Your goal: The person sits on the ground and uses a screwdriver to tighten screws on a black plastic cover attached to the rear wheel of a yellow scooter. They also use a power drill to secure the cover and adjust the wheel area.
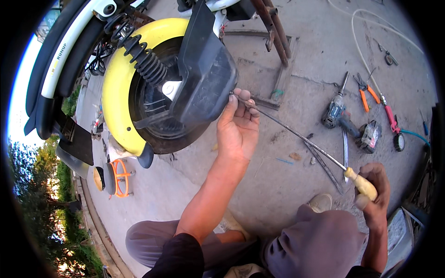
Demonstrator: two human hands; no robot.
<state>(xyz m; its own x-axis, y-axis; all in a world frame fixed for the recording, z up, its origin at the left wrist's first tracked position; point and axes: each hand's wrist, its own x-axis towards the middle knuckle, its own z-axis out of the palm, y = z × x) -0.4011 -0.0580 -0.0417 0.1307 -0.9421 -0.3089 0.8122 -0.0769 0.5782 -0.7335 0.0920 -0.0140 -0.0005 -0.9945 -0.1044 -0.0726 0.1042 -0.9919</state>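
The left hand pinches the far tip of a long screwdriver against the black mudguard of a scooter wheel. The right hand is clenched around the pale handle, near and to the right. On the concrete floor, far right, lie a drill and orange pliers.

The long rod is dull grey metal with a smooth pale wooden handle, the mudguard is matt black plastic, the fender is glossy yellow plastic, the spring is black metal, and the ground is rough, stained grey concrete.
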